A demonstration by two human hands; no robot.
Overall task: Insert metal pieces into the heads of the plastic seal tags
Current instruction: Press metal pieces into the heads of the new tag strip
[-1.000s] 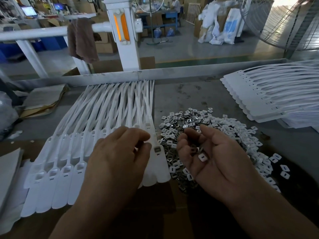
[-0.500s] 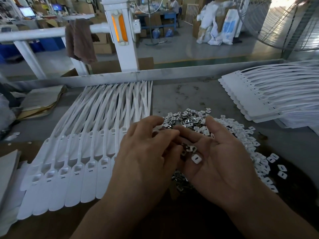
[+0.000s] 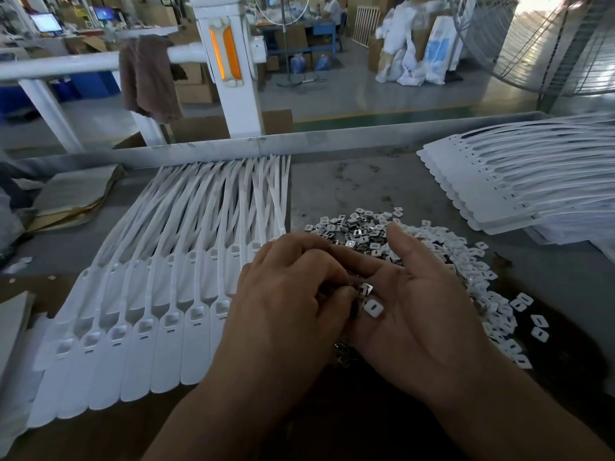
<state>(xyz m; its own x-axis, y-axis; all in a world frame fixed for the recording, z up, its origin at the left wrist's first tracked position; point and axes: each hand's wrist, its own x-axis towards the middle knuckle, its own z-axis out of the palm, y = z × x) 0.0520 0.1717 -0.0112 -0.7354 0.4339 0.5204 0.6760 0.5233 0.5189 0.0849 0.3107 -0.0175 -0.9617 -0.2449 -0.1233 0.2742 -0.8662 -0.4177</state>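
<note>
Dim workshop, white post (image 3: 226, 61) with orange strips at twelve o'clock, brown cloth (image 3: 146, 78) slung over the white rail (image 3: 60, 66) at eleven, white sacks (image 3: 412, 51) on the grey floor (image 3: 349, 94) at one, big wire fan (image 3: 549, 44) backlit at two.

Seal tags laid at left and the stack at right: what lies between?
Head view: the pile of metal pieces, where left hand and right hand meet.

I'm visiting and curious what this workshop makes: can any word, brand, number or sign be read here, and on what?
No text is readable anywhere.
White sack at the back: blue print, too blurred to read.
Monitor, far left: lit screen, too small to read.
Seal tags and pile of small pieces: no markings show.
</note>
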